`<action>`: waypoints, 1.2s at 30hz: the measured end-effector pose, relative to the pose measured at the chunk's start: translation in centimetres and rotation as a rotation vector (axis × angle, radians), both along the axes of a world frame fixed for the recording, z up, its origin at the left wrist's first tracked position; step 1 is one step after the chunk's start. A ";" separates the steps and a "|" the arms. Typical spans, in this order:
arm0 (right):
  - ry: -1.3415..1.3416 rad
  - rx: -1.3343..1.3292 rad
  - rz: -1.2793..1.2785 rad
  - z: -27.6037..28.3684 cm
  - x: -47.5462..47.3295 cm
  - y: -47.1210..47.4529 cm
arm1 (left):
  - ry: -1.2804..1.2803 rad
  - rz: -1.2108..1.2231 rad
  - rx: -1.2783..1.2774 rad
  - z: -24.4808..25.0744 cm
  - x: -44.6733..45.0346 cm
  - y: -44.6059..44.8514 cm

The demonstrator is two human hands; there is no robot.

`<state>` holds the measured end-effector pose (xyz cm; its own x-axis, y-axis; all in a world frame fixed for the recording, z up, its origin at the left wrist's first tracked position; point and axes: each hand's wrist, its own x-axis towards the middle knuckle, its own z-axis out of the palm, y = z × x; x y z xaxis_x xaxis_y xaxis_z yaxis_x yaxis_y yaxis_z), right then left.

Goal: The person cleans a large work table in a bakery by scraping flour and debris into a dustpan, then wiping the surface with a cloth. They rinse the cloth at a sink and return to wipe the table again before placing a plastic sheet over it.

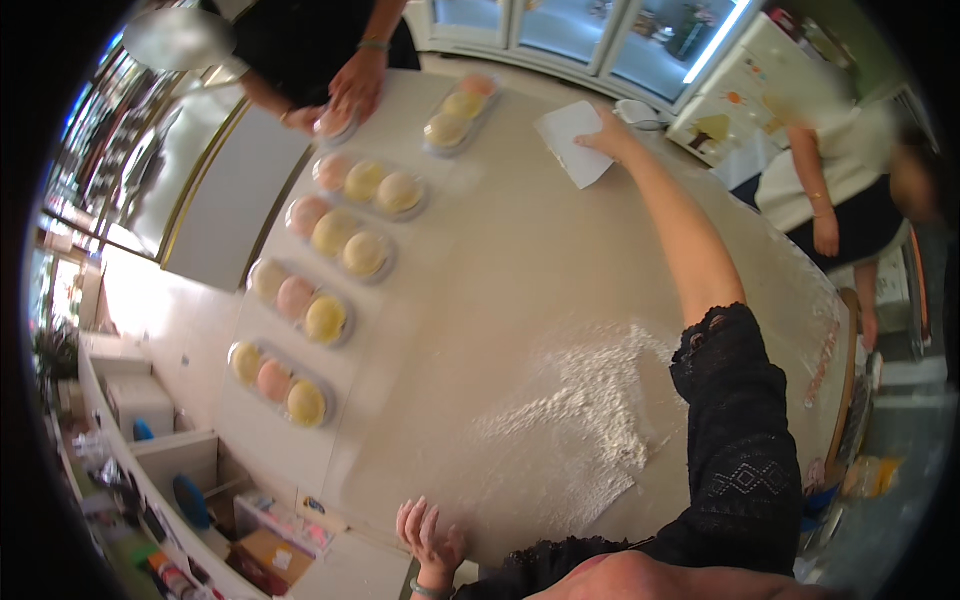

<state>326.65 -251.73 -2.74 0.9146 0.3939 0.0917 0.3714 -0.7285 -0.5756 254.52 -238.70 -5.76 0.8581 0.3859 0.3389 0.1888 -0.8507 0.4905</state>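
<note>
My right hand (pixel 609 136) is stretched out to the far side of the table (pixel 480 300), its fingers closed on a flat white scraper (pixel 574 144). My left hand (pixel 431 534) is raised near the table's front edge, fingers apart and holding nothing; pale powder shows on its fingers. Between my hands, white flour (pixel 600 397) lies scattered in a rough heap and streaks. Along the left side stand several clear packs of round pink and yellow pastries, such as one near pack (pixel 306 403) and one farther pack (pixel 450 129).
Across the table a person's hands (pixel 352 94) touch a pastry pack. Another person (pixel 832 187) stands at the right. A white bowl (pixel 637 114) sits at the far edge, near glass-door fridges (pixel 570 37). A wooden rolling pin (pixel 844 390) lies along the right edge. Open boxes (pixel 270 559) are at lower left.
</note>
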 end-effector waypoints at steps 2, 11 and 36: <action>-0.106 -0.122 0.225 0.5 -1.7 4.8 | -0.005 0.030 -0.036 0.7 0.4 -0.1; -0.157 -0.156 0.862 2.2 -24.8 13.3 | -0.130 0.067 -0.069 0.9 0.8 -0.2; 0.072 -0.209 1.458 4.5 -45.9 19.7 | -0.187 0.552 0.127 5.8 -18.1 -11.9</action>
